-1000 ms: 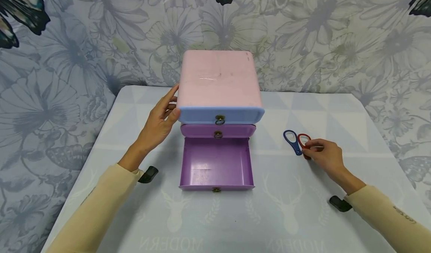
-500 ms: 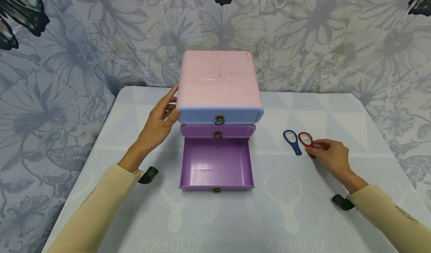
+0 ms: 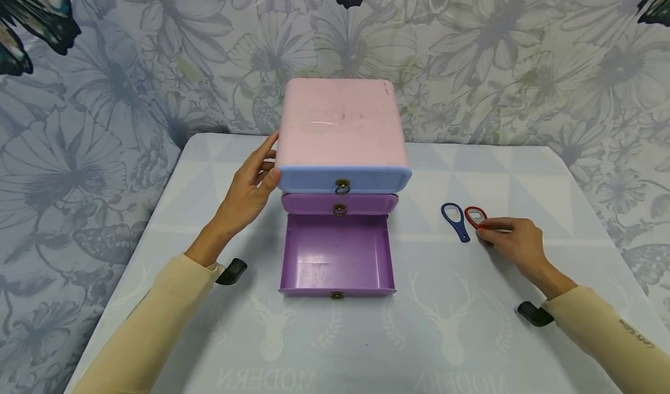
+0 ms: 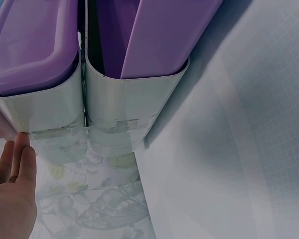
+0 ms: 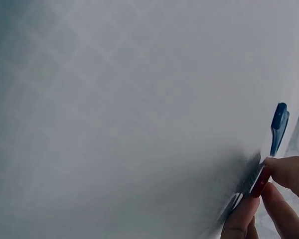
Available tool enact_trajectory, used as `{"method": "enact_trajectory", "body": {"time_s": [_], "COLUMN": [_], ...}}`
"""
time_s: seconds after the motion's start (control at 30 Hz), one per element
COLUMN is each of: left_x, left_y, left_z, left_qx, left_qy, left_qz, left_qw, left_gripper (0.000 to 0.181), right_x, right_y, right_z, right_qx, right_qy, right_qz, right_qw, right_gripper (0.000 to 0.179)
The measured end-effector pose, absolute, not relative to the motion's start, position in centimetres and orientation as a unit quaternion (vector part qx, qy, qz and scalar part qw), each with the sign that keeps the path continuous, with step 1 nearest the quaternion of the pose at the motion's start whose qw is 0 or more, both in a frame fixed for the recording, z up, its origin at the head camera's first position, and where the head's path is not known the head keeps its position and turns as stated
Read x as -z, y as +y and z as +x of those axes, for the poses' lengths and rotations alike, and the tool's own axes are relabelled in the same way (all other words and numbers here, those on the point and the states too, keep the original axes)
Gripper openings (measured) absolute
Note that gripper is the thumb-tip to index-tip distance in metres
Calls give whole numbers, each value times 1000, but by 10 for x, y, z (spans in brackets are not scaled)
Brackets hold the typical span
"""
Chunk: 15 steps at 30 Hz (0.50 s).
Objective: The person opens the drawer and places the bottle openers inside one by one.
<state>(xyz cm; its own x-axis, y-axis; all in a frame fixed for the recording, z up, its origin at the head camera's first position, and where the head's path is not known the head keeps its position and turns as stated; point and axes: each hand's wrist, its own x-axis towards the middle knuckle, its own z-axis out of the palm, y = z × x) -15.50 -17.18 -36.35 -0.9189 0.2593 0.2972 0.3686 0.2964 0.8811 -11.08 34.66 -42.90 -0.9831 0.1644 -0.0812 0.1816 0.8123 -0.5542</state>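
A small plastic drawer cabinet [image 3: 340,126] with a pink top stands mid-table. Its blue top drawer front [image 3: 314,180] and purple middle front [image 3: 309,205] are pushed in; the bottom purple drawer [image 3: 337,293] is pulled far out, with nothing inside. My left hand [image 3: 246,193] rests against the cabinet's left side, fingers straight. At the right, thumb and fingers of my right hand [image 3: 515,242] pinch the handle of a small red tool with an oval loop [image 3: 475,209]. A matching blue looped tool [image 3: 460,228] lies just left of it.
The pale patterned table [image 3: 366,347] reaches back to a wall with a floral covering [image 3: 497,80]. Dark wrist-worn devices show at the left cuff [image 3: 232,272] and the right cuff [image 3: 535,313].
My right hand has shifted slightly right along the red tool, moving from its middle towards its handle end. The left hand, the cabinet and the blue tool stay where they were.
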Motion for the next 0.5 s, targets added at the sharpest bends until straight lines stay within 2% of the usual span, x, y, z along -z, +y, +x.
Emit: {"method": "enact_trajectory", "body": {"time_s": [0.5], "left_x": [363], "left_y": [-172], "left_z": [-154], "left_qx": [563], "left_qy": [-802], "left_qz": [-194], "left_qw": [47], "left_gripper": [63], "right_x": [423], "right_y": [356], "right_z": [-118], "right_qx": [372], "right_qy": [918], "right_qz": [112], "right_qw": [84], "right_gripper": [53]}}
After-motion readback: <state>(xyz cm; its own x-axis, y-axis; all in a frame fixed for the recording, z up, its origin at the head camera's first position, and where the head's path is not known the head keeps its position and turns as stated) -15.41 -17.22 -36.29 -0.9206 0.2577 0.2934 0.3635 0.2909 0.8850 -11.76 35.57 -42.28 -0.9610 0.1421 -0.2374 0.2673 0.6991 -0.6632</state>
